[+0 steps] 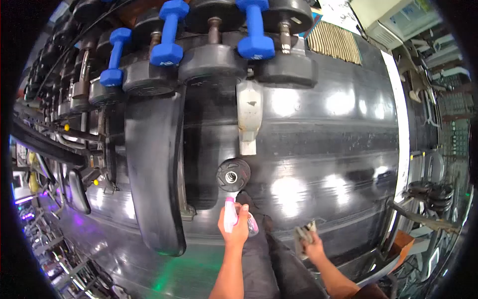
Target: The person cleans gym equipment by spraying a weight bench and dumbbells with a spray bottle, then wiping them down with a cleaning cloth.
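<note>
Fingers wrapped round its neck, my left hand (236, 224) holds a white and pink spray bottle (230, 213) low in the middle of the view. Just beyond the bottle's nozzle a round black weight plate (233, 175) with a metal-ringed centre hole lies on the dark floor. To the right, my right hand (312, 245) grips a crumpled greyish cloth (302, 238), partly blurred. The two hands are apart, with my dark-clothed legs (259, 264) between and below them.
A black padded bench (153, 169) stands on the left. Blue dumbbells (170, 32) rest on large black dumbbells (211, 62) along the top. A whitish rack foot (249, 112) juts toward the plate. A striped mat (334, 42) lies upper right; gym machines (430, 194) line the right.
</note>
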Motion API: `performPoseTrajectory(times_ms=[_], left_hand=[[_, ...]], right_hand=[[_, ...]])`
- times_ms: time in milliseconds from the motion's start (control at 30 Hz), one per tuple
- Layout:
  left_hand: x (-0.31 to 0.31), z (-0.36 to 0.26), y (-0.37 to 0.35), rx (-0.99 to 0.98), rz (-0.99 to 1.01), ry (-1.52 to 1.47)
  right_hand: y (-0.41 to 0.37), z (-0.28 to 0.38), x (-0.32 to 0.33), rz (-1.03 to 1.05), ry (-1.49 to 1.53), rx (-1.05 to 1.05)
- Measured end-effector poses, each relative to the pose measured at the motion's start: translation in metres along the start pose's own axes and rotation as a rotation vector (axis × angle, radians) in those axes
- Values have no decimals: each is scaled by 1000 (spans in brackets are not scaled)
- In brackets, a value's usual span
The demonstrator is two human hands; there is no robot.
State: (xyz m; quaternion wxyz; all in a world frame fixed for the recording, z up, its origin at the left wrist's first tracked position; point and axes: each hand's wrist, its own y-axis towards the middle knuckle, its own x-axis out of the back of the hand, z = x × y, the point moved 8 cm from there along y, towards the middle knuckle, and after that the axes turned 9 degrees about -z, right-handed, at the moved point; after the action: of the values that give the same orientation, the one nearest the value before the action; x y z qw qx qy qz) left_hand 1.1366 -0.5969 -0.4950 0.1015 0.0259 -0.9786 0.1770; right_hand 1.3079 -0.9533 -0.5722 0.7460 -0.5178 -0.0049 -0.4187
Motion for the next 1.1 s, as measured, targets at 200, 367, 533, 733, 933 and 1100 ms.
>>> performPoseTrajectory(times_ms=[200,367,533,733,933,1100], left_hand=[[-50,-66,56,-1,89,98],[-79,-70,92,-129,135,162],[-110,-68,108,-179,148,259],[-142,-60,103,-147,71,278],[-184,-70,106,-4,-73,156],[-192,-51,109,-201,-150,270]], right_hand=[[-36,82,-101,231,-10,73],[-38,127,-136,336,-12,64],[-16,114,-128,354,6,-4],[33,129,-75,387,-130,-6],[107,174,7,339,-244,58],[176,221,52,330,-365,161]])
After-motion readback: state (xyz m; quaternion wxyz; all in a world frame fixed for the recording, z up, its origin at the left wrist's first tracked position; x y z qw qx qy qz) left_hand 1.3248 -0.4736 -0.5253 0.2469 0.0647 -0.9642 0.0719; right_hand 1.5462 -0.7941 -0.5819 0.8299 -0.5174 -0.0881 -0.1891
